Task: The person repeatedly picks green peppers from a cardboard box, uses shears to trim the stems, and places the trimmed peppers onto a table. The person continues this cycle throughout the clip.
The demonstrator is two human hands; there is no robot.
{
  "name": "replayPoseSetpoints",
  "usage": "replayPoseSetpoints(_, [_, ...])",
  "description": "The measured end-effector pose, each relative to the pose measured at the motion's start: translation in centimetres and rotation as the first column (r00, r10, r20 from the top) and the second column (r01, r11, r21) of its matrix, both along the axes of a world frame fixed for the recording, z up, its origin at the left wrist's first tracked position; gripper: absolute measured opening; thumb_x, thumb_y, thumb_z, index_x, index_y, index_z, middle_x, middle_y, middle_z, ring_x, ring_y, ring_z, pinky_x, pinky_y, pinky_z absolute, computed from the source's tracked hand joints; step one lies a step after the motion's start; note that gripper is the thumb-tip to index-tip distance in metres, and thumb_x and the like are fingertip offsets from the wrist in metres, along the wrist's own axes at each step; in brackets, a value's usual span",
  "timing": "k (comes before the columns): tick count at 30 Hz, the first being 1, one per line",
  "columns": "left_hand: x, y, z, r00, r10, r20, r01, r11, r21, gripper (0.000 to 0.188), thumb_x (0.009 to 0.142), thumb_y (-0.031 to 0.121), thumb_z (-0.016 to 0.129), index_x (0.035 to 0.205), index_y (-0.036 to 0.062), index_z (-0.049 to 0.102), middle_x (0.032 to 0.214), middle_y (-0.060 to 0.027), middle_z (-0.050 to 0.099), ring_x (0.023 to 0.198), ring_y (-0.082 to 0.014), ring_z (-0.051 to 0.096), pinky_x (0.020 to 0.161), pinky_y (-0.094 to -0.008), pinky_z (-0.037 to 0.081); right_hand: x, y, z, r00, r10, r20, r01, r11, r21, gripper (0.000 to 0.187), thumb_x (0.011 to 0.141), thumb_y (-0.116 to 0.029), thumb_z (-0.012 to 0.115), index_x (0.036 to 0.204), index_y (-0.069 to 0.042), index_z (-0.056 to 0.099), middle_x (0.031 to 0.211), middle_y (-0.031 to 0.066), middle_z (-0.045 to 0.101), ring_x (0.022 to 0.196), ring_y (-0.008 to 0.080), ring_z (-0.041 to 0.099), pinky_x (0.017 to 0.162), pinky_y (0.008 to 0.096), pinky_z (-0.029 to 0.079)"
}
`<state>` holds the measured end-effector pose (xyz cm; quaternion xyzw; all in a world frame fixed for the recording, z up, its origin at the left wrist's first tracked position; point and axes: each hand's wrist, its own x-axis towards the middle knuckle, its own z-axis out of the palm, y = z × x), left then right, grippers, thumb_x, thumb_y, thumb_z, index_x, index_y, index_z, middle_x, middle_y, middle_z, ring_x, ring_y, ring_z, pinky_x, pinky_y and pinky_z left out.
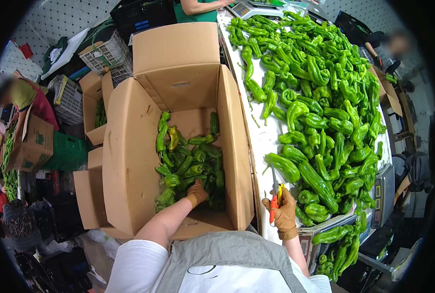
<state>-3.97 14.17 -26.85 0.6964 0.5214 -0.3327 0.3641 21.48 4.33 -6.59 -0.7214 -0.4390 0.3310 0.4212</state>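
Observation:
My left hand [197,193], in a tan glove, reaches down into a large open cardboard box [116,161] and touches the green peppers [182,165] lying in it. Its fingers point down among the peppers and are mostly hidden, so I cannot tell what they grip. In my right hand [286,215], also gloved, is a pair of scissors [274,201] with orange and yellow handles, the blades pointing away from me. That hand is over the near left edge of a white table [257,141], beside a big heap of green peppers [320,107].
A scale [383,195] stands at the table's right, and another scale [249,10] at its far end. Smaller cardboard boxes [91,195] and grey crates [102,53] are left of the large box. Co-workers are at the far end, left and right.

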Motion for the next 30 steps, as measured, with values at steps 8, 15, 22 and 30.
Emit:
replayPoseSetpoints(8, [-1.6,0.3,-3.9,0.435,0.869,0.236,-0.812,0.492,-0.315,0.064,0.075,0.029,0.072,0.12,-0.0038,0.042,0.109,-0.0195,0.059,0.098,-0.0297,0.058,0.082,-0.039,0.047,-0.6,0.5,0.4,0.995,-0.001,-0.102,0.004,1.0,0.027,0.042,0.064,-0.024,0.083,0.079,-0.001,0.051,0.061,-0.0035,0.04,0.056,0.0063,0.033,0.049,0.0222,0.031])
replayPoseSetpoints(15, [2.9,1.2,1.7,-0.093,0.995,0.041,-0.78,-0.047,-0.624,0.017,0.08,0.019,0.063,0.091,0.0065,0.06,0.073,-0.0078,0.058,0.062,-0.0187,0.056,0.06,-0.0352,0.047,-0.9,0.3,1.5,0.997,0.07,-0.02,-0.069,0.996,0.049,0.043,0.065,-0.027,0.083,0.08,0.0,0.053,0.061,-0.0023,0.044,0.055,0.0067,0.036,0.048,0.0221,0.033])
replayPoseSetpoints(22, [-0.1,2.5,18.0,-0.001,0.832,0.556,-0.574,0.455,-0.681,0.014,0.073,0.004,0.064,0.085,0.0058,0.059,0.07,-0.0026,0.056,0.064,-0.0141,0.055,0.058,-0.0301,0.048,0.0,-0.8,0.5,0.997,0.078,0.019,-0.08,0.991,0.106,0.046,0.064,-0.034,0.082,0.08,-0.001,0.056,0.059,0.0015,0.049,0.053,0.0087,0.04,0.05,0.024,0.039])
replayPoseSetpoints(30, [-2.0,-3.4,23.5,-0.104,0.508,0.855,-0.625,0.635,-0.454,0.029,0.066,-0.005,0.065,0.094,0.0036,0.063,0.084,0.0016,0.062,0.077,-0.0074,0.056,0.07,-0.0229,0.046,-2.5,0.4,6.0,0.9,0.359,0.247,-0.372,0.928,0.006,0.049,0.066,-0.04,0.077,0.084,-0.001,0.053,0.064,0.0084,0.052,0.057,0.0197,0.049,0.053,0.0317,0.04])
